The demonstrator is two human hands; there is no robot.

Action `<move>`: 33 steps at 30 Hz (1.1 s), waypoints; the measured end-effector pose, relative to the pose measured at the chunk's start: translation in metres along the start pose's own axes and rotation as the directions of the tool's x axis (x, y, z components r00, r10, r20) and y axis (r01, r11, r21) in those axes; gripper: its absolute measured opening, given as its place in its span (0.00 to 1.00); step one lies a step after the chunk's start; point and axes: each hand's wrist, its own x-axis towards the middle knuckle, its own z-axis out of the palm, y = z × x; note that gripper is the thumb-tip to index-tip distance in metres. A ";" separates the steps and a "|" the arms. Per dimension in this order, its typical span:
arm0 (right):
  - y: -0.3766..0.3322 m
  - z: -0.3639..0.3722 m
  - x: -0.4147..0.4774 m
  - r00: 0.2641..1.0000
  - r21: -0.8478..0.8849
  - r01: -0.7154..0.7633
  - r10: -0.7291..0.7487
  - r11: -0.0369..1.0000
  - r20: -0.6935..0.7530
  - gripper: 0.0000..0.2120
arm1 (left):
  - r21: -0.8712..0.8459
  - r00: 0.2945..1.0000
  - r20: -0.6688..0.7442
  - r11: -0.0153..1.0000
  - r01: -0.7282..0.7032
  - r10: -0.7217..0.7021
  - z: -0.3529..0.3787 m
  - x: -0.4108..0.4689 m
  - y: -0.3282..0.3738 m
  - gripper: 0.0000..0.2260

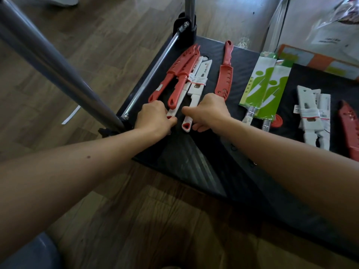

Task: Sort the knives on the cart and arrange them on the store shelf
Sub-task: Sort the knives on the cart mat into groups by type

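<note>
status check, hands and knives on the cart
Left hand pinching a white knife handle. Right hand beside another. Nothing blocking.

L hand point(155, 118) + R hand point(208, 111) at white knife handles point(187, 124), cart point(194, 152).

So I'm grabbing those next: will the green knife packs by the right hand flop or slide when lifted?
The green knife packs look like thin glossy card, so probably slippery and somewhat bendy. The handles poking out below likely make that end heavier, so they may tip.

1 head-worn view looks steeply down, close over the black cart point(213, 144) and wooden floor point(77, 65).
</note>
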 end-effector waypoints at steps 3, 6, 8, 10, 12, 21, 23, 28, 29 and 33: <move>-0.001 -0.005 -0.003 0.994 0.167 -0.102 0.095 0.981 0.051 0.10 | -0.107 0.996 0.053 0.991 0.078 -0.072 0.001 -0.001 0.004 0.13; 0.002 -0.011 -0.007 0.987 0.233 -0.139 0.116 0.963 0.111 0.10 | -0.255 0.982 0.131 0.952 0.167 -0.137 0.004 -0.005 0.013 0.13; 0.006 -0.015 -0.009 0.986 0.224 -0.131 0.103 0.966 0.132 0.12 | -0.384 0.961 0.210 0.889 0.249 -0.178 0.006 -0.006 0.017 0.13; 0.010 -0.022 -0.012 0.985 0.221 -0.133 0.104 0.966 0.140 0.12 | -0.451 0.941 0.273 0.837 0.309 -0.200 0.006 -0.008 0.022 0.11; 0.014 -0.029 -0.016 0.985 0.207 -0.132 0.105 0.969 0.136 0.12 | -0.486 0.927 0.315 0.805 0.340 -0.201 0.006 -0.010 0.027 0.09; 0.029 -0.070 -0.039 0.989 0.106 -0.098 0.085 0.989 0.123 0.11 | -0.667 0.910 0.384 0.634 0.391 -0.157 0.012 -0.023 0.064 0.08; 0.033 -0.083 -0.045 0.991 0.100 -0.085 0.074 0.991 0.111 0.10 | -0.664 0.916 0.375 0.648 0.373 -0.144 0.016 -0.026 0.073 0.05; 0.050 -0.116 -0.054 0.997 0.072 -0.079 0.078 0.994 0.016 0.12 | -0.638 0.939 0.336 0.715 0.287 -0.078 0.023 -0.039 0.094 0.04; 0.053 -0.122 -0.056 0.996 0.075 -0.085 0.085 0.994 0.008 0.13 | -0.637 0.940 0.335 0.720 0.274 -0.062 0.025 -0.042 0.099 0.03; 0.069 -0.144 -0.066 0.995 0.093 -0.100 0.100 0.991 -0.003 0.13 | -0.638 0.939 0.344 0.727 0.254 -0.026 0.036 -0.051 0.125 0.04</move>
